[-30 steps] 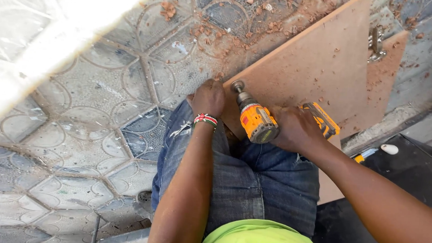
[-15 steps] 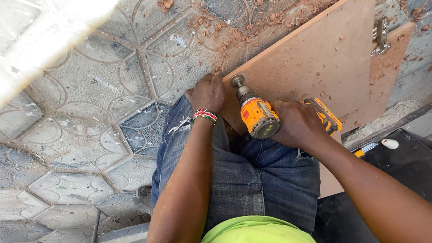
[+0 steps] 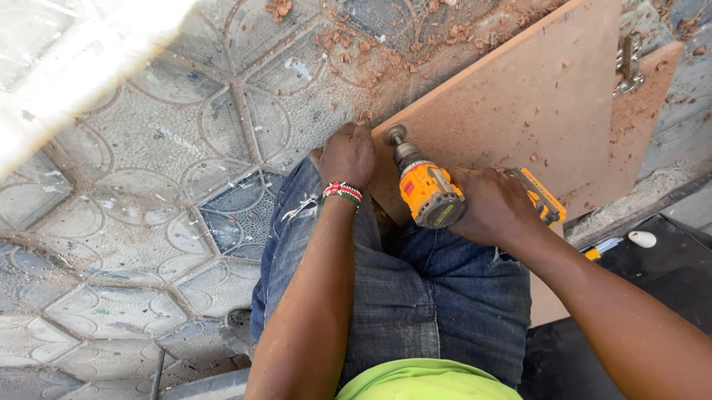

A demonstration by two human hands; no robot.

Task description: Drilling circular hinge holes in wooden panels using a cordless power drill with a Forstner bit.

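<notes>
Right hand (image 3: 490, 206) clamped around the grip of a yellow cordless drill (image 3: 429, 191), chuck tip touching the brown board (image 3: 525, 95) near its lower corner. Left hand (image 3: 346, 154) curled into a fist at that board's edge, just beside the chuck. Board resting flat on patterned paving (image 3: 161, 138), over denim-clad knees (image 3: 416, 289).

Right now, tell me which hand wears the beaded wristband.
The left hand, resting at the board's edge; the right hand grips the yellow drill, its wrist bare.

An outdoor carpentry work spot: patterned paving slabs (image 3: 136, 184) strewn with wood shavings (image 3: 354, 42), a brown fibreboard panel (image 3: 525, 111) lying flat, and a yellow cordless drill (image 3: 431, 191).
</notes>
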